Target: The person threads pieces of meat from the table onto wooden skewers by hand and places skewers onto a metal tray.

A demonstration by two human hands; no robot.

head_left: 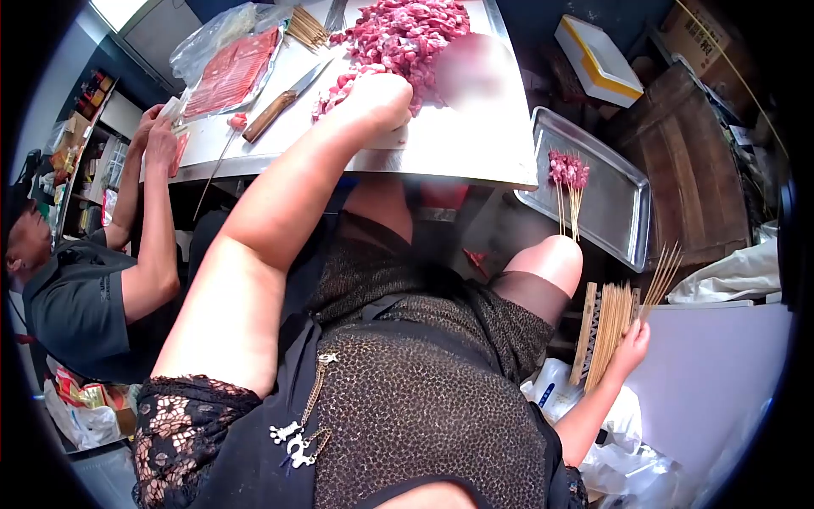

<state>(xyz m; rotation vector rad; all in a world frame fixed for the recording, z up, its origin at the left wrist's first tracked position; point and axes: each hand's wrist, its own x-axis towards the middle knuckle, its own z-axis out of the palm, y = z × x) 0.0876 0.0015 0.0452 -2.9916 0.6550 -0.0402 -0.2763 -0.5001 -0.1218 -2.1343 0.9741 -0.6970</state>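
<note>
My left hand (381, 100) is closed at the near edge of a large heap of cut raw meat (407, 38) on the white table. Its fingers are turned down and mostly hidden, so what they hold cannot be made out. Off to the right, my right hand (630, 348) grips a fanned bundle of bamboo skewers (664, 276). Against that hand, more bamboo skewers (609, 327) stand packed in a wooden rack (583, 335). Several meat-loaded skewers (568, 174) lie on a metal tray (629, 191), their bare ends over its near rim beside my knee.
A knife (284, 102) and a pack of sliced meat (233, 75) lie on the table (496, 157). Loose skewers (308, 28) are behind them. At left a co-worker (102, 288) holds something at the table edge. A white-and-yellow box (598, 61) and wooden board (678, 161) stand right.
</note>
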